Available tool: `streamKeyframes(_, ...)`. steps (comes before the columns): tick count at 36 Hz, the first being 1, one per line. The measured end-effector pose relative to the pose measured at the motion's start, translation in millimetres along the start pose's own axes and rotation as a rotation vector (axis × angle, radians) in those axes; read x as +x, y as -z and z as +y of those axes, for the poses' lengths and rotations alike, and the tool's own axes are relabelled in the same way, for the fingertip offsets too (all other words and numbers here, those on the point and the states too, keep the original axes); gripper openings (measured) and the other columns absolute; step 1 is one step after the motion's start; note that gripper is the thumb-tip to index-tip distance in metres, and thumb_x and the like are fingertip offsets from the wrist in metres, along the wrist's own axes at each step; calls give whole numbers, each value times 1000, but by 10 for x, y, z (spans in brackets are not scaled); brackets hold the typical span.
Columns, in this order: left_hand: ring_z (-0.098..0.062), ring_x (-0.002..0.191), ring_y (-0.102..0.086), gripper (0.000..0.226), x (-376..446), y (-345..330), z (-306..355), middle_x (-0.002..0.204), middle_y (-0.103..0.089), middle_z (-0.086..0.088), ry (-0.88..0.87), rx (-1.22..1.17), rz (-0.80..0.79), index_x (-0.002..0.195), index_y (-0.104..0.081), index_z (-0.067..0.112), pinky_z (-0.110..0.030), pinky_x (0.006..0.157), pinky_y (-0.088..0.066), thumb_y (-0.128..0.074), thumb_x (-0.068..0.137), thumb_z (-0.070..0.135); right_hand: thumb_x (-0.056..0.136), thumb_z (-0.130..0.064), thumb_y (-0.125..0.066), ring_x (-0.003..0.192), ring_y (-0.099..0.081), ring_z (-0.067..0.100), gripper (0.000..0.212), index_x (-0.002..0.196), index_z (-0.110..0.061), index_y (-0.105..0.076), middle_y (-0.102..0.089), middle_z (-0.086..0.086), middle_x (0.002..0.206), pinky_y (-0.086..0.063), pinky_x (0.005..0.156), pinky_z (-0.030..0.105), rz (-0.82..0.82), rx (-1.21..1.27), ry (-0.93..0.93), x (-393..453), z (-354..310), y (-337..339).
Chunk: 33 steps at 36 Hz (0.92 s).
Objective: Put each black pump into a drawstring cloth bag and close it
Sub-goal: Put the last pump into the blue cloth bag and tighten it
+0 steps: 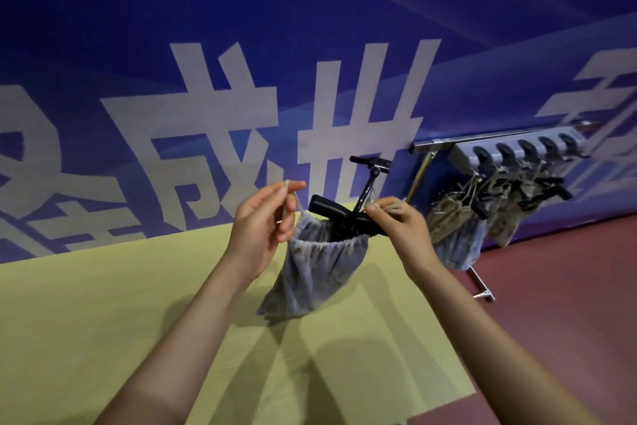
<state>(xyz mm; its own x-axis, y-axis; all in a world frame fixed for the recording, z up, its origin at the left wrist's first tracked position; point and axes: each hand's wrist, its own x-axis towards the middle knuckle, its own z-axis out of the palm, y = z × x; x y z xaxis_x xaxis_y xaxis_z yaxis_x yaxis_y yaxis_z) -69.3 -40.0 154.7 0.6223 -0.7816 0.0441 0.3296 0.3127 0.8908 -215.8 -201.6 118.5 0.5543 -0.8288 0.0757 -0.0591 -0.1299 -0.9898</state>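
A grey-blue drawstring cloth bag [317, 273] hangs in the air above the yellow table, its mouth partly gathered. A black pump [348, 214] sits inside it, with its foot bar and T-handle sticking out of the top. My left hand [262, 228] pinches the left drawstring beside the bag's mouth. My right hand [400, 224] pinches the right drawstring on the other side, close against the pump's foot bar. Both cords are pulled outward and upward. The pump's lower body is hidden by the cloth.
The yellow table [103, 321] spreads below and to the left. At the right a metal rack [517, 145] with hooks carries several filled cloth bags [458, 235] with black pump parts showing. A blue banner wall [241, 45] stands behind, and red floor [551, 321] lies to the right.
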Motion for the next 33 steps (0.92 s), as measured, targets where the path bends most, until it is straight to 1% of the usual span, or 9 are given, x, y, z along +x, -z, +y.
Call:
streamKeyframes(6,-8,46,-36,25,2,-286,-225,67,-51,1,75,10,-56,104,-62,1,-17,40,-29,-38,100,7,88,-16,-61,59,-44,14,29,63,-23,-49,-50,3,61,-35,58,31,157,-259,112,19,22,256)
streamKeyframes(12,-9,48,-38,26,46,-708,-416,69,-50,0,86,51,-67,103,-65,4,-18,42,-31,-39,100,6,87,-4,-54,63,-41,19,29,63,-16,-45,-43,6,61,-35,62,30,222,32,-32,121,44,580)
streamKeyframes(16,-7,58,-45,22,190,-1088,-651,76,-53,0,-13,247,4,106,-68,16,-18,48,-36,-49,98,10,89,-6,-57,60,-40,16,29,64,-19,-49,-43,3,62,-34,60,29,103,275,-105,265,68,982)
streamKeyframes(19,0,73,-52,28,364,-1336,-838,98,-58,6,-183,679,34,118,-64,28,-15,70,-44,-62,91,19,89,-13,-57,50,-30,13,33,62,-24,-42,-33,1,56,-27,50,25,-15,362,-98,419,123,1283)
streamKeyframes(22,-9,87,-54,46,556,-1683,-1058,113,-57,6,-236,899,-70,128,-58,29,-11,77,-43,-71,85,22,86,-3,-54,41,-24,5,23,69,-19,-53,-31,-4,57,-23,39,17,-72,477,-87,544,143,1624)
streamKeyframes(25,-24,100,-58,48,718,-2016,-1299,121,-57,13,-208,1017,-199,128,-60,29,-17,79,-45,-74,82,26,82,-8,-70,43,-34,0,21,72,-20,-56,-42,-8,61,-31,39,14,-79,486,-119,633,136,1935)
streamKeyframes(28,-20,99,-59,50,786,-2350,-1571,120,-54,9,-181,1101,-327,127,-61,23,-15,82,-44,-77,80,28,45,-40,-94,36,-38,0,53,69,-18,-52,-44,-11,49,-33,37,13,-229,708,-157,749,170,2267)
streamKeyframes(31,-10,97,-55,54,806,-2590,-1771,114,-51,5,-86,1116,-351,131,-57,24,-10,78,-42,-76,81,28,87,-30,-67,37,-51,0,24,74,-18,-51,-54,-10,44,-43,43,14,-138,527,-254,863,213,2558)
streamKeyframes(33,-6,92,-57,46,838,-2686,-1869,109,-58,5,11,1087,-324,126,-60,27,-15,77,-43,-74,83,28,98,-16,-49,46,-58,-2,20,79,-18,-53,-62,-14,49,-49,49,14,-28,441,-256,871,235,2747)
